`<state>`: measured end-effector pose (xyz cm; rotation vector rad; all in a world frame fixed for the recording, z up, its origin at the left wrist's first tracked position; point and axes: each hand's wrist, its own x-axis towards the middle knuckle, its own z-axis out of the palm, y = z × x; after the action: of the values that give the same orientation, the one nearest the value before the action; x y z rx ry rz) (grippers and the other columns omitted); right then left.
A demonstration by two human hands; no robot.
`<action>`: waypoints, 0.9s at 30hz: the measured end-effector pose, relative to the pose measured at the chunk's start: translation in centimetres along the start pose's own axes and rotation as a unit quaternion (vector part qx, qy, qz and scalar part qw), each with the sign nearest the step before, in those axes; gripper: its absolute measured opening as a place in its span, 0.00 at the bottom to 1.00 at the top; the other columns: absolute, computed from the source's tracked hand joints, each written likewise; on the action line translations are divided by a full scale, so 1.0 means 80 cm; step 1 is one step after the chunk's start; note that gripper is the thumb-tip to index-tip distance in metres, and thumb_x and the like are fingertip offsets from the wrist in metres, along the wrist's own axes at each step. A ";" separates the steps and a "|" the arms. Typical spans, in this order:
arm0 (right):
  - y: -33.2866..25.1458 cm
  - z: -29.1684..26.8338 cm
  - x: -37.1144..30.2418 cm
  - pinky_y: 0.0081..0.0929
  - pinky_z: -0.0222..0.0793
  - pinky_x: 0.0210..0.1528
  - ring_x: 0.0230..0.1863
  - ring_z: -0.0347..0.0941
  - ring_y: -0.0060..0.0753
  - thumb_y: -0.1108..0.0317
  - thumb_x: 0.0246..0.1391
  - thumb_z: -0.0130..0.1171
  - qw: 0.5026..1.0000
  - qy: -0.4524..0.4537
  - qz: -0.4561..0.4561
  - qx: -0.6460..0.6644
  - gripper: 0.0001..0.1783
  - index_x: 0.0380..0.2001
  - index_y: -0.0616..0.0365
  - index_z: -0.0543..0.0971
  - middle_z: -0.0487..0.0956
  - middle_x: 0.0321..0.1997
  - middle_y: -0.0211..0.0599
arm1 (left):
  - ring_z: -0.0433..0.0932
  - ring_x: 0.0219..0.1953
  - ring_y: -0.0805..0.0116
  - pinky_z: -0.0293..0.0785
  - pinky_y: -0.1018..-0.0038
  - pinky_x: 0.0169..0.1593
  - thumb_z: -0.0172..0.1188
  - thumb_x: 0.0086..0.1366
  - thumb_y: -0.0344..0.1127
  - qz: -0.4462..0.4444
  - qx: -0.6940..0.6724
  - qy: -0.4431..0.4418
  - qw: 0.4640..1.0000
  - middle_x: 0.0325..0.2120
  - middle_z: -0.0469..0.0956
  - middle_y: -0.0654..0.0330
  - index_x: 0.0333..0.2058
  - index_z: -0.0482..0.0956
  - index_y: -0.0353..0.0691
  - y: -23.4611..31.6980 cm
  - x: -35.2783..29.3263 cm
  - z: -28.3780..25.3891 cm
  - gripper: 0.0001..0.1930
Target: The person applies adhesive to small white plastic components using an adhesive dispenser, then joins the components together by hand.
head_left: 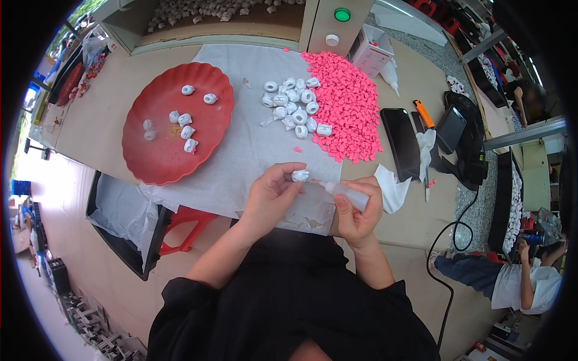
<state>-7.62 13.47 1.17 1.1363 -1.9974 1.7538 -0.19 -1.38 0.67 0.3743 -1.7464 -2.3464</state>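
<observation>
Between the thumb and fingers of my left hand (268, 201) is a small white figure-like piece (300, 175). My right hand (361, 216) grips a translucent squeeze bottle (349, 195), its thin nozzle pointing left at the white piece. Whether the tip touches it I cannot tell. Beyond my hands, several similar white pieces (299, 116) lie grouped on white paper (241, 144). They border a large heap of tiny pink pieces (346, 111). At the left, a red scalloped plate (141, 162) carries several more white pieces.
Right of the heap lie a black phone (400, 143), an orange-handled cutter (424, 113), crumpled tissue (391, 189) and a dark device (451, 129). A white box (368, 51) stands behind. A lined black crate (129, 219) sits lower left. Another person (512, 277) is at far right.
</observation>
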 end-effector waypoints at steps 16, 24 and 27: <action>0.002 -0.004 -0.006 0.20 0.63 0.27 0.27 0.65 0.30 0.75 0.44 0.57 0.998 -0.013 0.053 0.024 0.14 0.34 0.64 0.65 0.68 0.28 0.40 | 0.70 0.34 0.78 0.67 0.83 0.40 0.47 0.56 0.19 0.006 0.010 -0.010 1.000 0.31 0.68 0.63 0.44 0.66 0.34 -0.001 0.000 -0.002 0.16; 0.001 -0.019 0.023 0.21 0.69 0.32 0.30 0.71 0.29 0.79 0.43 0.56 0.756 0.133 0.390 0.508 0.19 0.40 0.59 0.65 0.71 0.35 0.38 | 0.70 0.33 0.78 0.66 0.83 0.40 0.48 0.57 0.22 -0.016 -0.020 -0.005 1.000 0.30 0.70 0.63 0.44 0.66 0.33 0.002 0.000 -0.002 0.14; -0.006 -0.019 0.029 0.22 0.68 0.36 0.34 0.71 0.29 0.80 0.39 0.59 0.807 0.046 0.419 0.414 0.20 0.38 0.59 0.67 0.71 0.34 0.36 | 0.71 0.34 0.76 0.67 0.81 0.40 0.49 0.57 0.23 -0.064 0.029 -0.025 0.997 0.31 0.71 0.62 0.43 0.66 0.32 0.008 -0.008 -0.004 0.13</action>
<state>-9.28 14.01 3.33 0.2013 -1.7864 3.2467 0.50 -1.67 1.29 0.4549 -1.8678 -2.4166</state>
